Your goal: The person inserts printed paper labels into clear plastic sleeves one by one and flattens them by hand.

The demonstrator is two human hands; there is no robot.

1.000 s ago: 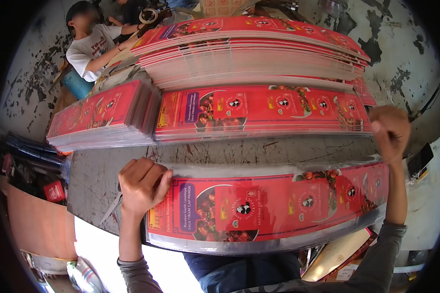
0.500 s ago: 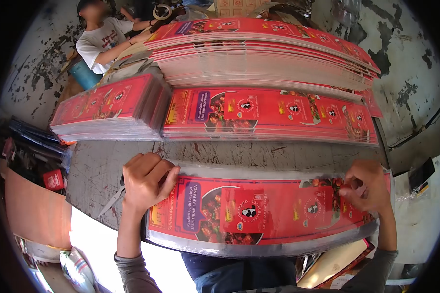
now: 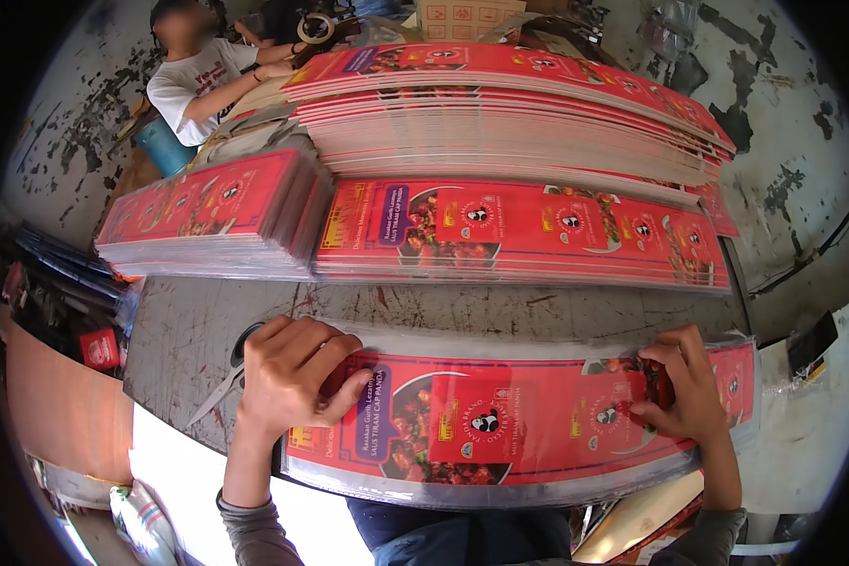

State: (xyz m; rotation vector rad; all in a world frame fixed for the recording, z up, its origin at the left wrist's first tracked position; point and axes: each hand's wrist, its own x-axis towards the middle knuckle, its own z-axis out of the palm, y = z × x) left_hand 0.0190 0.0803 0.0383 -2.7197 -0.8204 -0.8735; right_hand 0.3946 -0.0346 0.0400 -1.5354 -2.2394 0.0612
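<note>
A long red printed sheet in a clear plastic sleeve point(image 3: 538, 415) lies flat in front of me, showing panda logos and food pictures. Over its upper left part rests my left hand point(image 3: 297, 377), its fingers bent and the thumb held apart from them. My right hand point(image 3: 689, 387) is at the upper right part, with a gap between its curved fingers and thumb. Both hands seem to touch the plastic without gripping it. A pair of scissors point(image 3: 219, 394) lies beside my left wrist, its dark handle partly behind the hand.
Behind the sheet stand a stack of sleeved red sheets point(image 3: 519, 226), a smaller stack point(image 3: 198, 203) at left and a tall stack point(image 3: 509, 123) farther back. The grey table point(image 3: 424, 307) is scratched. Another person point(image 3: 198, 85) works at the far left, near a roll of tape point(image 3: 316, 26).
My left hand has moved slightly right over the sheet and opened a little. The right hand has shifted left and down, its finger and thumb now wider apart.
</note>
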